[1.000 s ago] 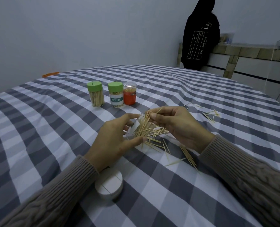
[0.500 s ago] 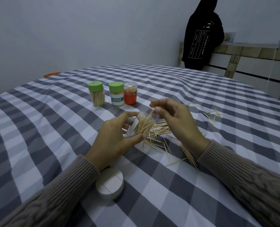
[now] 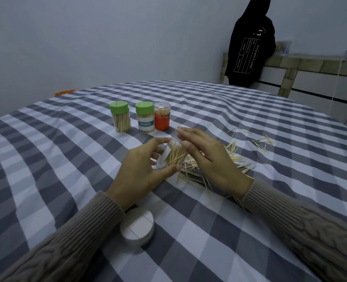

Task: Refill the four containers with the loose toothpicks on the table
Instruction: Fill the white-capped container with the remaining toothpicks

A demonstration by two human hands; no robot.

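Observation:
My left hand (image 3: 140, 169) grips a clear container (image 3: 171, 154), tilted and partly filled with toothpicks. My right hand (image 3: 207, 157) hovers flat over its mouth, fingers spread, holding nothing that I can see. Loose toothpicks (image 3: 191, 174) lie on the checked cloth under and right of my hands, with more toothpicks (image 3: 263, 142) scattered farther right. Three capped containers stand behind: a green-lidded one (image 3: 120, 117), a green-lidded one labelled TOOTHPICK (image 3: 145, 118), and a clear-lidded one with an orange band (image 3: 162, 119).
A white round lid (image 3: 137, 225) lies near my left wrist. The round table (image 3: 67, 159) has a grey and white checked cloth. A person in a black hooded top (image 3: 250, 41) stands at a counter at the back right. An orange object (image 3: 64, 92) sits at the far edge.
My right hand pushed a bundle of toothpicks into the container, let go and now lies flat over its mouth. My left hand has tipped the container more upright.

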